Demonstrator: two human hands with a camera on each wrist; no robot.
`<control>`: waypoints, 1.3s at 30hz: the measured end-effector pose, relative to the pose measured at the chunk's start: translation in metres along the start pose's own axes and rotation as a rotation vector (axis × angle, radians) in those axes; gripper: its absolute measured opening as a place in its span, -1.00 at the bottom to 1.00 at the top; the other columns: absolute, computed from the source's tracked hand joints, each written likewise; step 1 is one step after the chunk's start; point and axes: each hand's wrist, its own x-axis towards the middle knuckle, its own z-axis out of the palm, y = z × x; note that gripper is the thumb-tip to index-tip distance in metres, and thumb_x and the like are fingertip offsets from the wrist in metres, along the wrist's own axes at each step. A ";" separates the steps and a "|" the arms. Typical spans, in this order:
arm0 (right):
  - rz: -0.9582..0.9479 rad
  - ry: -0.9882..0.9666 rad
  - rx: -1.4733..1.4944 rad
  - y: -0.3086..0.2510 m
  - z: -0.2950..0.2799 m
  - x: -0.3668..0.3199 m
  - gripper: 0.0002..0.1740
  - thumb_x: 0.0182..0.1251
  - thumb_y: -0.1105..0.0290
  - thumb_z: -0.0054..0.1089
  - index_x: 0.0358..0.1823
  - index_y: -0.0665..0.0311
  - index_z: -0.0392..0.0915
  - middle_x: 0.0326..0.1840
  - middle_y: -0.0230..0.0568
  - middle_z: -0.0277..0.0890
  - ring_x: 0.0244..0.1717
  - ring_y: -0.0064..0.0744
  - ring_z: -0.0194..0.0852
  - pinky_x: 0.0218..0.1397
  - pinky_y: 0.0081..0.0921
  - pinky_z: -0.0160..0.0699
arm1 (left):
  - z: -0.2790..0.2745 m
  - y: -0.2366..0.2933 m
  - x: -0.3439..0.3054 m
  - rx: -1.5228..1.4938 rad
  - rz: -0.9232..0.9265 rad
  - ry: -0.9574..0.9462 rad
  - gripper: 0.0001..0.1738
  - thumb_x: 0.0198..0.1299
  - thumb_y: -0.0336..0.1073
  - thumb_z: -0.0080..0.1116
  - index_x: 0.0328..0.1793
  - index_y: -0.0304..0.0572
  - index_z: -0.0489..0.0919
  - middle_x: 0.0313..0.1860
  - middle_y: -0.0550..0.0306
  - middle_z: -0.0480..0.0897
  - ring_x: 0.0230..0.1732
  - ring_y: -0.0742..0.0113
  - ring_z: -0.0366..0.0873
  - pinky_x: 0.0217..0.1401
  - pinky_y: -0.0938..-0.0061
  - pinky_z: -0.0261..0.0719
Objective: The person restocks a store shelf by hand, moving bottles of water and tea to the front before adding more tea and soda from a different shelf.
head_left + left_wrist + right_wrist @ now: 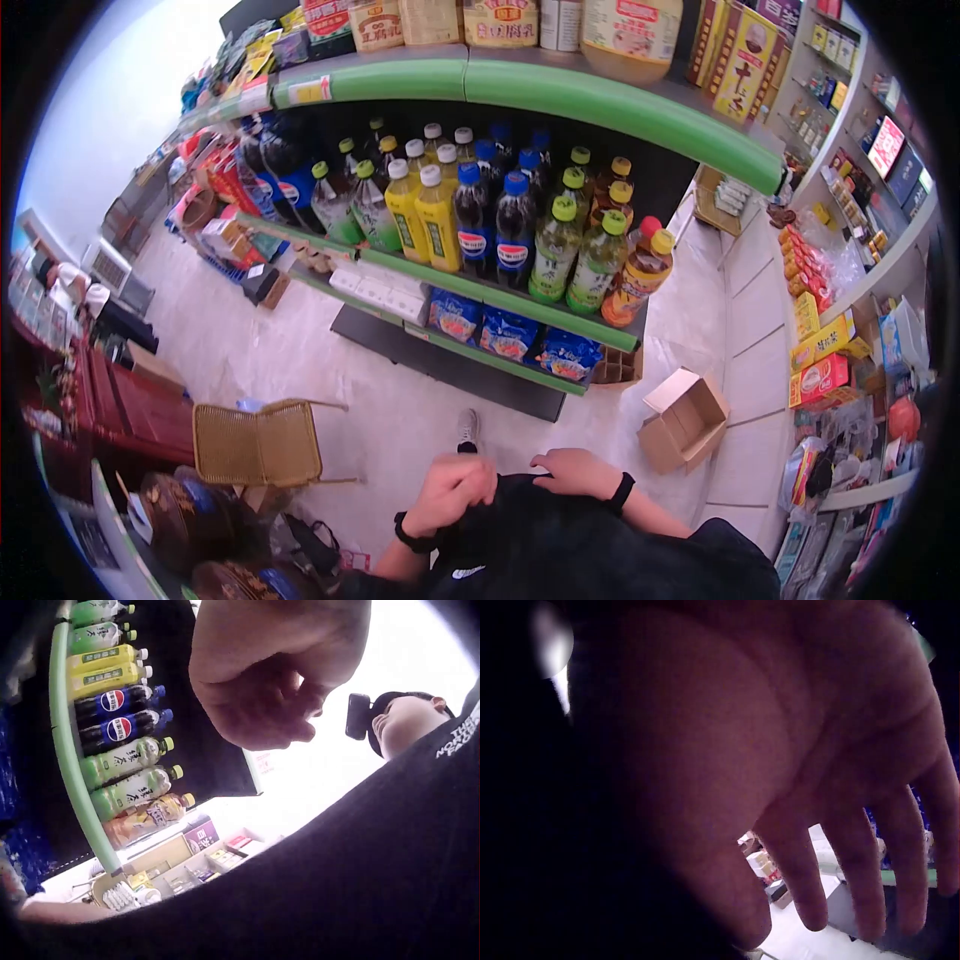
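Observation:
Held in front of the dark shirt, my left hand (455, 495) has its fingers loosely curled. The left wrist view shows this hand (277, 671) with nothing in its grasp. Beside it, my right hand (580, 472) is close to the body. Its fingers (851, 877) extend straight and slightly spread in the right wrist view, and the palm is bare. Ahead of both hands stands a shelf with a row of drinks: yellow bottles (436, 218), dark cola bottles (514, 225), green-capped bottles (598, 262) and an orange-labelled bottle (638, 280).
Blue packets (508, 332) lie on the lower shelf, below the green shelf edge (470, 285). An open cardboard box (685, 420) sits on the floor at right. A woven chair (258, 443) is at left. Jars and boxes line the top shelf (430, 75).

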 end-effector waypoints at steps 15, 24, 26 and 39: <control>-0.117 0.663 0.164 -0.081 -0.167 0.193 -0.45 0.42 0.31 0.27 0.41 0.21 0.45 0.46 0.08 0.40 0.35 0.17 0.51 0.36 -0.11 0.57 | -0.193 0.014 0.182 0.446 0.203 0.229 -0.51 0.27 -0.49 0.34 0.35 -0.29 0.60 0.24 -0.07 0.63 -0.13 0.31 0.74 -0.07 0.46 0.69; -0.034 0.731 0.233 -0.087 -0.177 0.234 -0.35 0.40 0.28 0.29 0.50 0.17 0.36 0.61 0.15 0.16 0.40 0.24 0.45 0.41 -0.06 0.53 | -0.207 0.022 0.285 0.723 0.294 0.328 -0.33 0.27 -0.49 0.34 0.54 -0.22 0.47 0.38 -0.09 0.58 -0.42 0.43 0.60 -0.31 0.51 0.61; -0.048 0.734 0.266 -0.086 -0.174 0.233 -0.35 0.41 0.28 0.29 0.50 0.16 0.36 0.61 0.15 0.17 0.39 0.25 0.46 0.41 -0.05 0.54 | -0.212 0.012 0.291 0.812 0.341 0.325 -0.35 0.24 -0.48 0.37 0.50 -0.20 0.52 0.32 -0.05 0.62 -0.49 0.45 0.55 -0.38 0.52 0.55; -0.046 0.628 0.826 -0.042 -0.122 0.270 -0.25 0.47 0.35 0.34 0.59 0.26 0.19 0.49 -0.04 0.40 0.29 -0.28 0.62 0.22 -0.33 0.73 | -0.208 0.020 0.247 0.676 0.444 0.329 -0.56 0.08 -0.60 0.47 0.13 -0.25 0.72 0.07 -0.01 0.70 -0.40 0.43 0.62 -0.35 0.56 0.59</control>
